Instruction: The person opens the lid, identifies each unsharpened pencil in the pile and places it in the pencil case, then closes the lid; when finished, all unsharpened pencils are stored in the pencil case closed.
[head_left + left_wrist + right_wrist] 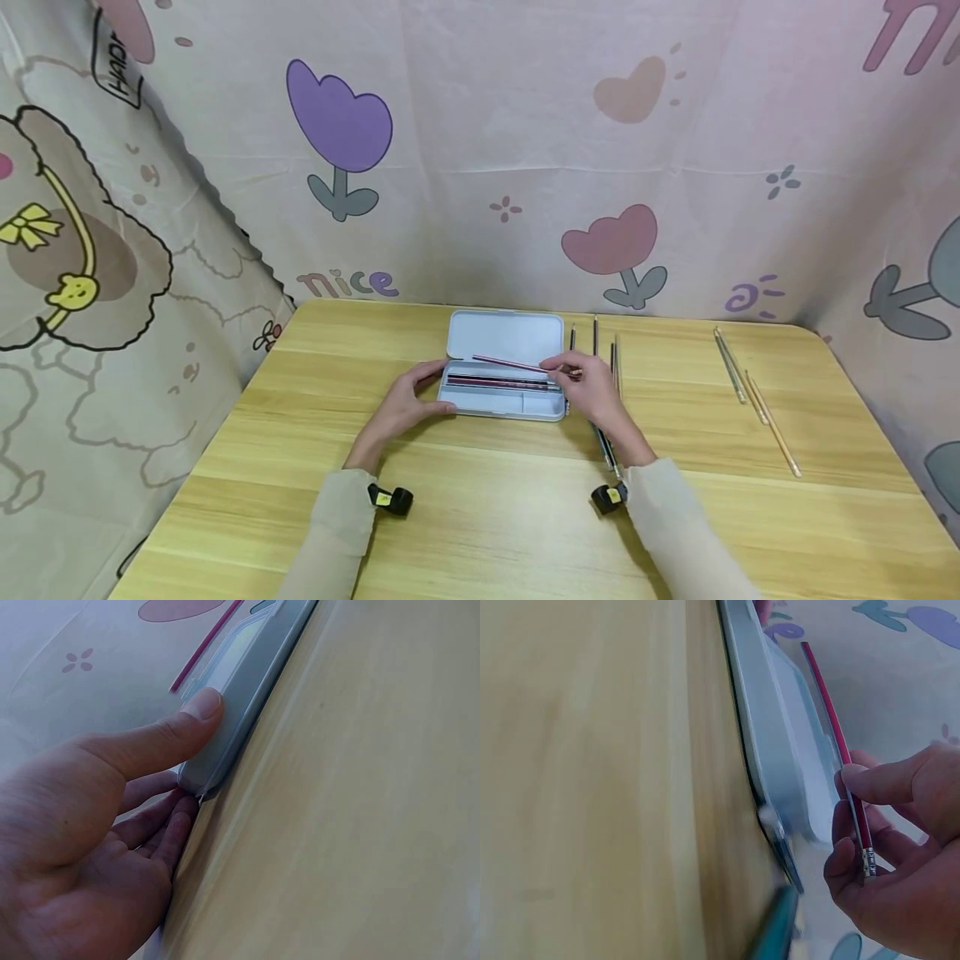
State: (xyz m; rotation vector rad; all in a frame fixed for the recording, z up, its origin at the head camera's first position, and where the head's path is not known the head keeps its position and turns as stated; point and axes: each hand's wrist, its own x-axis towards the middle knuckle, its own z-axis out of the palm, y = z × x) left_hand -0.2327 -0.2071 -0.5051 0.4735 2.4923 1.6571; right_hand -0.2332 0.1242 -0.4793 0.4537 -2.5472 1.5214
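Pale sleeves (336, 525) are framing the tabletop (480, 525) while the left hand (405, 404) is gripping an open pencil case (480, 403) (apparently steadying it) and the right hand (590, 387) is pinching a red pencil (837, 735) over it toward the ferrule, probably to leave the shaft free.

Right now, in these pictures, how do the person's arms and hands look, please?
The left sleeve and right sleeve are pale beige. The left hand and right hand wear no gloves. Each wrist bears a small black camera with a yellow label.
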